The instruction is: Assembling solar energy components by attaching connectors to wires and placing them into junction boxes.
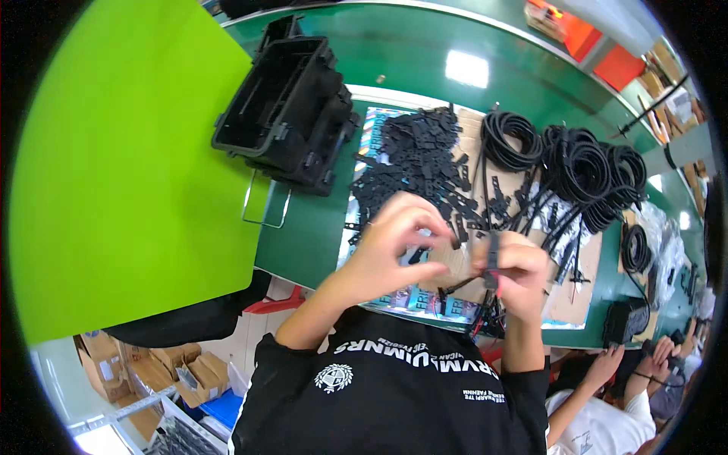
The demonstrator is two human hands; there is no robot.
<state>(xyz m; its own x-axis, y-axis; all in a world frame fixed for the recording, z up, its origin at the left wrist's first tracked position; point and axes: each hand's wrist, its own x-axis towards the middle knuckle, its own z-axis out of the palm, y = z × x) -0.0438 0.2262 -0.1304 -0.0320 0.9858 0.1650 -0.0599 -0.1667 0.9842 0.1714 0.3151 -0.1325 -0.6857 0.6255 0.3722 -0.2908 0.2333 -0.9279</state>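
My left hand (396, 239) is raised over the near part of the pile, thumb and fingers curved apart, slightly blurred, with nothing visible in it. Beside it, my right hand (517, 271) is closed on a black strap (493, 254), which stands upright against the fingers. What its lower end joins is hard to make out, as dark cable ends lie right below. A heap of small flat black straps (417, 155) spreads beyond my left hand. Coiled black cables (512, 142) lie past my right hand, their ends running toward it.
A black plastic crate (284, 102) stands on the green table (394, 45) at the far left. Next to it is a large lime-green panel (136, 174). Clear plastic bags (667, 243) lie on the right. Another person's hand (604, 364) shows at lower right, near a black box (626, 321).
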